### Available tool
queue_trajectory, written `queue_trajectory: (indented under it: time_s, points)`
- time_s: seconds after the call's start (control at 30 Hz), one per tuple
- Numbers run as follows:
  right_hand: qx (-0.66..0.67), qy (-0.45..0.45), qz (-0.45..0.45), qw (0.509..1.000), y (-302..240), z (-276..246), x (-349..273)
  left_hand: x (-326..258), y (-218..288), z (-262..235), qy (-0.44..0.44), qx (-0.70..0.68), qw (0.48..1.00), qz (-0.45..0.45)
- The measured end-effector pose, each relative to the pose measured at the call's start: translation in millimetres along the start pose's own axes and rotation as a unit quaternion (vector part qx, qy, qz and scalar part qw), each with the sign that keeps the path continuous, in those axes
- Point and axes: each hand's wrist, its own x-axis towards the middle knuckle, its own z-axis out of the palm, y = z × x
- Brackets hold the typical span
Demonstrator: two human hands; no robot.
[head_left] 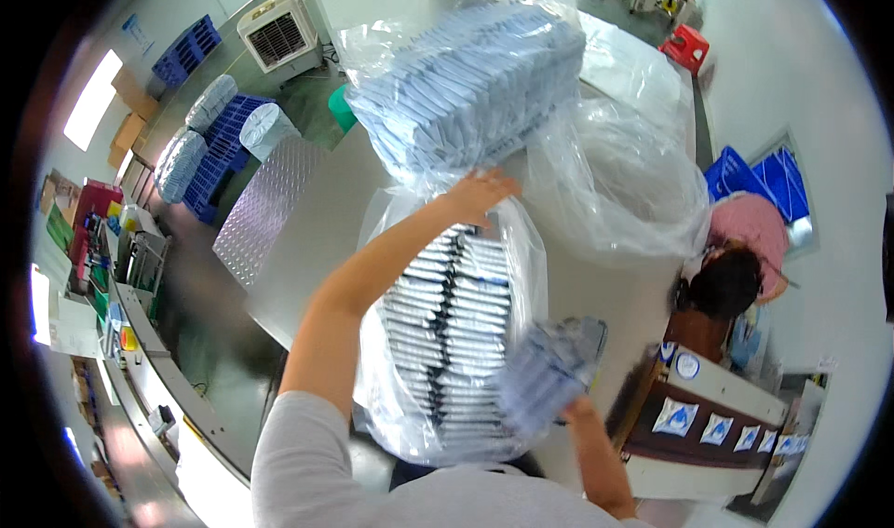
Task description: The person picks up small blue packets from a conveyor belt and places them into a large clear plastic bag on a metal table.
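In front of me lies an open clear plastic bag with rows of silvery flat packets standing on edge, split by a dark line down the middle. My left hand is at the bag's far end, fingers spread, over its edge. On the right, my right hand grips a bunch of pale blue-white packets, smeared by motion, beside the bag's near right side. Beyond my left hand sits a large clear bag packed with pale blue packets.
Crumpled clear plastic lies on the table at right. A conveyor carries spaced packets at lower right, with a person in pink beside it. Left are blue pallets with filled bags and an air cooler.
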Motion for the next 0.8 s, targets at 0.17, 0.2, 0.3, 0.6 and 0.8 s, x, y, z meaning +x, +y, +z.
queue_trajectory:
  time_s: [0.17, 0.2, 0.3, 0.6, 0.8]
  points:
    - [-0.091, -0.008, -0.202, 0.975, -38, 111, 205, 51, -99, 83, -0.193, -0.067, 0.978, 0.040]
    - [-0.160, 0.002, -0.268, 0.950, -61, 114, 230, 65, -102, 94, -0.227, -0.087, 0.969, 0.049]
    - [-0.254, 0.170, -0.417, 0.856, -117, 77, 240, 103, -79, 80, -0.126, -0.229, 0.963, 0.072]
    - [-0.751, 0.361, -0.336, 0.439, -119, 79, 249, 123, -79, 67, -0.133, -0.210, 0.964, 0.098]
    - [-0.859, 0.206, -0.205, 0.422, -147, 75, 307, 134, -64, 89, 0.083, -0.214, 0.963, 0.140]
